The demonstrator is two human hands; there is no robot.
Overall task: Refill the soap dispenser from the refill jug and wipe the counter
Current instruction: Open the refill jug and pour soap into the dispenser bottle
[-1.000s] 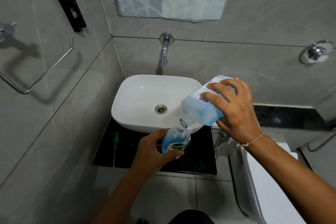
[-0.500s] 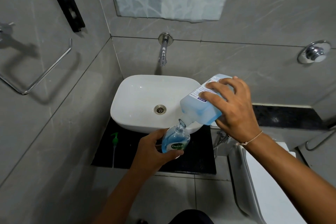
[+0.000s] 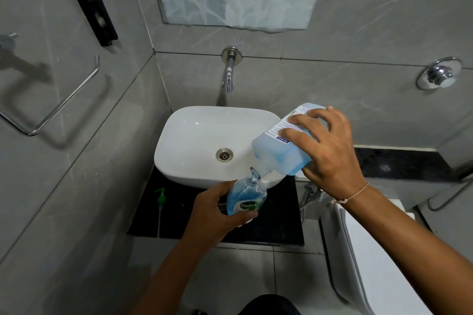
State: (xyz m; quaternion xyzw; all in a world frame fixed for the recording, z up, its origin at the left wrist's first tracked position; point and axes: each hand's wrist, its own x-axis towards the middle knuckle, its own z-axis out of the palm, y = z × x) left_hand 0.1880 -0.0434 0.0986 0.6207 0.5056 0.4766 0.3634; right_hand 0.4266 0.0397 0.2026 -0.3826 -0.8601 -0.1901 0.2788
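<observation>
My left hand (image 3: pixel 215 208) grips a small clear soap dispenser bottle (image 3: pixel 247 197) with blue liquid and a green label, held over the black counter (image 3: pixel 276 222) in front of the white basin (image 3: pixel 204 135). My right hand (image 3: pixel 330 151) holds the translucent refill jug (image 3: pixel 279 153) of blue soap, tipped down to the left. The jug's spout rests at the bottle's open neck. The dispenser's green pump head (image 3: pixel 160 198) with its tube lies on the counter at the left.
A wall tap (image 3: pixel 229 77) hangs above the basin, with a mirror higher up. A chrome towel ring (image 3: pixel 61 107) sticks out from the left wall. A white toilet (image 3: pixel 371 258) stands at the right, with a flush button (image 3: pixel 439 75) and hose beside it.
Both hands keep the same pouring pose. The jug and bottle have hardly shifted; only the view has moved slightly.
</observation>
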